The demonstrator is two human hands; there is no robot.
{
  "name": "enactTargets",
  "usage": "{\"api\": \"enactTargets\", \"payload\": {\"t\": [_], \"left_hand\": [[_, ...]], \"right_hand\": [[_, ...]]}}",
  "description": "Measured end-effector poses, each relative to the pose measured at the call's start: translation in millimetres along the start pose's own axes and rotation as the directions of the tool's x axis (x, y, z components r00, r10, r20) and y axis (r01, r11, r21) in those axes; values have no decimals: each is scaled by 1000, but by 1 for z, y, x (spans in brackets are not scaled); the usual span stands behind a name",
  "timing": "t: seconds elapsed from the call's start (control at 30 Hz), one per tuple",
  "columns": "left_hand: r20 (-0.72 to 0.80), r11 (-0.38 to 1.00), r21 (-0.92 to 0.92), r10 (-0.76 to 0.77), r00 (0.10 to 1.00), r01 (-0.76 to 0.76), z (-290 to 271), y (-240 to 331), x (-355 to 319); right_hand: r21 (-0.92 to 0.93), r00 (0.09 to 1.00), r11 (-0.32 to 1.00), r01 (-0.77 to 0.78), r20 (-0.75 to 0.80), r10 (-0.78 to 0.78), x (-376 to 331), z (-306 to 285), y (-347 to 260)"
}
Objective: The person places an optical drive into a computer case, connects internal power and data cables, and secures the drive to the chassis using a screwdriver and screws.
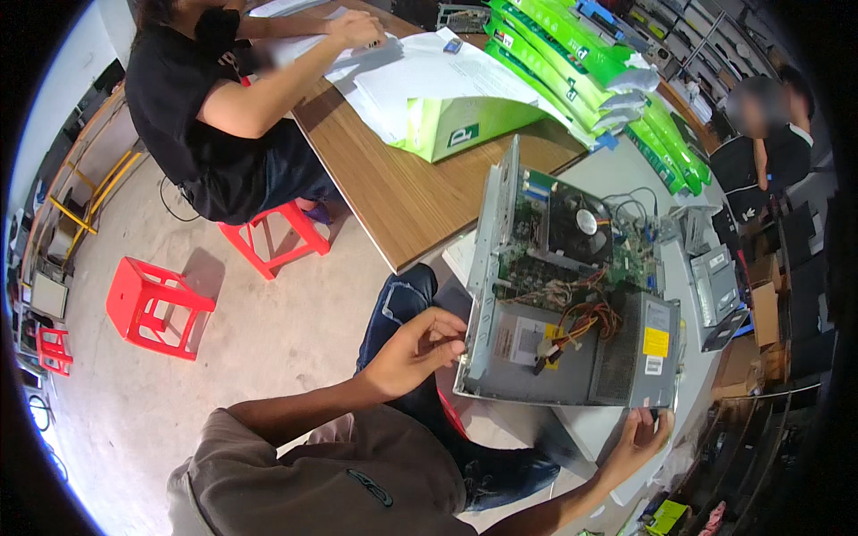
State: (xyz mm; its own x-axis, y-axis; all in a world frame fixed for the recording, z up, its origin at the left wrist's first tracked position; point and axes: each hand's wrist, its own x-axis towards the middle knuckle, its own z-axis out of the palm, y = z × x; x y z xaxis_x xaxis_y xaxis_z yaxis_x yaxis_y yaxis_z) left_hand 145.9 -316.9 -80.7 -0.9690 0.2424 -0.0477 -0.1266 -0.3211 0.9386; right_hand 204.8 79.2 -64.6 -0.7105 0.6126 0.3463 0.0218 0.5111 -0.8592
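Observation:
An open grey desktop computer case (523, 357) stands tipped on its side on a pale table (617, 165), its green motherboard (559, 237), round fan and bundle of coloured wires showing. My left hand (416, 348) grips the case's left edge near the lower corner. My right hand (639, 438) holds the case's lower right corner from below, under the boxy power supply (643, 348).
A wooden table (402, 188) holds white papers (429, 76) and green packs (572, 45). A person in black sits on a red stool (273, 237) there; another person (769, 134) stands far right. A second red stool (152, 308) stands on the floor. Loose drive parts (715, 286) lie right of the case.

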Motion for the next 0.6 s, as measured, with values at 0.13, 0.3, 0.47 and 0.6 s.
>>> {"api": "enactTargets", "payload": {"t": [0.13, 0.3, 0.47, 0.6], "left_hand": [[-51, 999, -32, 25, 998, -27, 4, -11, 2], [-64, 994, 80, -65, 996, 70, 6, -6, -1], [-13, 961, 241, 141, 990, -134, 6, 1, 1], [84, 965, 234, 102, 991, -119, -5, 7, 10]], "right_hand": [[-12, 999, 999, -35, 7, 35, 1, -2, 3], [3, 999, 1000, 1, 35, -1, 1, -8, 15], [-22, 992, 996, 87, 89, -85, 7, -5, 16], [34, 994, 997, 64, 83, -67, 0, -1, 0]]}}
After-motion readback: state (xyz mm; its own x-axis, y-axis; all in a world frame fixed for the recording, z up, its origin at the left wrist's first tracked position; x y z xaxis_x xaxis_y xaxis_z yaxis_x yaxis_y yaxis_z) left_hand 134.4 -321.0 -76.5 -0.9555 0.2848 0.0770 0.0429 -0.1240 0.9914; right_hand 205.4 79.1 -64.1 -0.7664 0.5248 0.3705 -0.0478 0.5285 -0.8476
